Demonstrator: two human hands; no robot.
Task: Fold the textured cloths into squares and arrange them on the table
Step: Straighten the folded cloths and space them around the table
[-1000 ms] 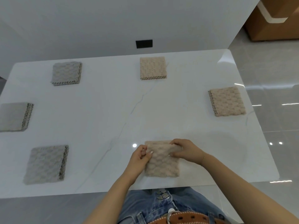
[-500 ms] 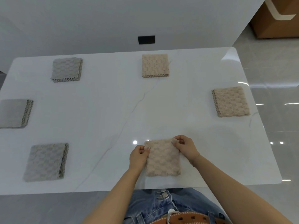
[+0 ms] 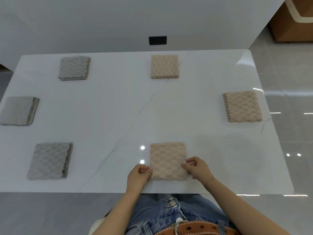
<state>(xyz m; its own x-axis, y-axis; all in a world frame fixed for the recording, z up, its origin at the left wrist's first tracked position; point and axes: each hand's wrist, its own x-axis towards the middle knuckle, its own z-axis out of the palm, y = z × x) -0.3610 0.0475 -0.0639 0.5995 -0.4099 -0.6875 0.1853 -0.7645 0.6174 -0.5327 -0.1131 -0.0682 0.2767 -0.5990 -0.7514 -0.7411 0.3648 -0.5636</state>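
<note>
The person wears blue denim jeans (image 3: 157, 216), faded in places, with two round metal buttons (image 3: 170, 200) one above the other at the fly. A tan-brown leather belt (image 3: 199, 228) runs across the waist, edged with pale stitching and punched with a row of dark holes, and closed by a silver metal buckle (image 3: 177, 223). Both forearms are bare, and the right wrist (image 3: 209, 179) carries a thin bracelet.

Three grey cloths (image 3: 74, 67) (image 3: 17, 110) (image 3: 49, 161) with a bubbly raised weave along the left edge of the white table (image 3: 110, 106), faintly veined in grey; three beige cloths (image 3: 164, 66) (image 3: 243, 106) (image 3: 167, 161), same weave, toward the right edge; blue jeans (image 3: 157, 216), tan belt (image 3: 199, 228) with white stitching
</note>
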